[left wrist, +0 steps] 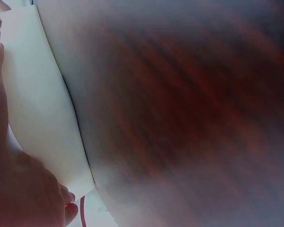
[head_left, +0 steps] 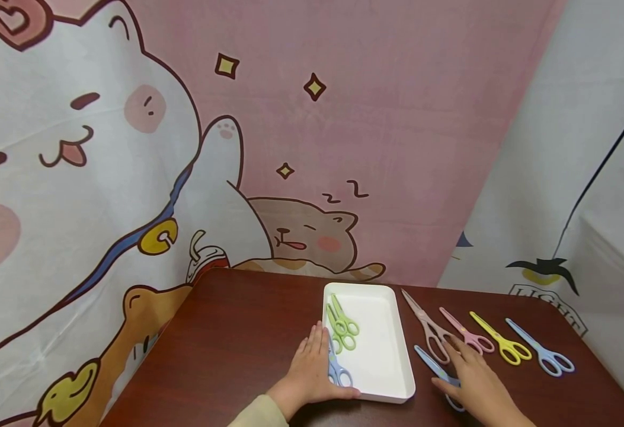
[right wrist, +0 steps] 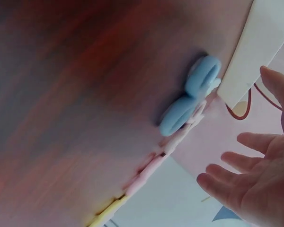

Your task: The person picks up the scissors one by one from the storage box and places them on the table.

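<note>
In the head view my left hand (head_left: 310, 366) rests along the left wall of a white tray (head_left: 378, 350), fingers straight and thumb stretched along its near edge. Inside lie two pairs of green scissors (head_left: 345, 325) and a pair of blue scissors (head_left: 338, 372), partly hidden by that hand. My right hand (head_left: 474, 379) hovers with spread fingers over another pair of blue scissors (head_left: 432, 363), just right of the tray; the right wrist view shows its blue handles (right wrist: 197, 80) apart from the fingers. Beige scissors (head_left: 424, 320) lie beyond, their handle ends close to the right fingertips.
Further right on the brown table (head_left: 248, 332) lie pink scissors (head_left: 463, 332), yellow scissors (head_left: 501, 339) and a third pair of blue scissors (head_left: 541, 349), side by side. A cartoon-printed cloth (head_left: 397, 148) hangs behind the table's far edge.
</note>
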`<state>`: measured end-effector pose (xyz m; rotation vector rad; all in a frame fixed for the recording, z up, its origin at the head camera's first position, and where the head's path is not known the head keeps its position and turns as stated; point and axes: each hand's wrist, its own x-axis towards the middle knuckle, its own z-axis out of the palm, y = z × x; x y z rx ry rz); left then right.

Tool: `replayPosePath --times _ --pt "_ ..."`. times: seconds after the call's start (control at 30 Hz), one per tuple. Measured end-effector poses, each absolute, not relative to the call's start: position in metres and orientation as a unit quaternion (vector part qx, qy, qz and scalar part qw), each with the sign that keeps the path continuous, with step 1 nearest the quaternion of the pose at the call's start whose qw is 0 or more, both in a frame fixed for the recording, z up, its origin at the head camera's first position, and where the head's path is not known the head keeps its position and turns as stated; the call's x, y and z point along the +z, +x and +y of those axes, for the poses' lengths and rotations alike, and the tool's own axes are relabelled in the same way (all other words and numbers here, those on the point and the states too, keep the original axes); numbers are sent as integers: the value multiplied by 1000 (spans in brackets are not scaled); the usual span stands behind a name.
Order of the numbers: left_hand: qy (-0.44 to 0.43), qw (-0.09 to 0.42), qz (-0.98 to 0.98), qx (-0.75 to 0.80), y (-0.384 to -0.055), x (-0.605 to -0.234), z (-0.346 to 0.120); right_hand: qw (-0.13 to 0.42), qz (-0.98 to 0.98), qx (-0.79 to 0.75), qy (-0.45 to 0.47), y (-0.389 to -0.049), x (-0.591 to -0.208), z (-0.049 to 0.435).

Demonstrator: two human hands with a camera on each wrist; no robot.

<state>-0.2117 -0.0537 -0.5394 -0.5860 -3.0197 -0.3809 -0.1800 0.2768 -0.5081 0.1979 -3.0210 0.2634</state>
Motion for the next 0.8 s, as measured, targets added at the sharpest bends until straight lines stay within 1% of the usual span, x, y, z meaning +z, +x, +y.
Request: replayPosePath --times 0.07,0.13,0.33,0.5,0.6,0.8 --pt "-190 19 -974 -125 -211 -538 -54 77 -990 91 78 -181 -508 272" --pt "-190 16 -974 -125 -211 -537 -54 90 -988 94 86 -183 -507 268" --pt "-191 3 -973 -131 -208 -530 -54 102 -984 103 103 -189 -506 255" --pt "-190 -6 -973 -133 -208 -527 -54 107 -976 148 116 -192 -507 246" --pt "-191 -4 -972 -138 -209 -529 -54 103 -973 168 124 -194 -509 241" --pt "-190 12 -974 -125 -211 -537 -54 116 -969 174 133 -199 -509 230"
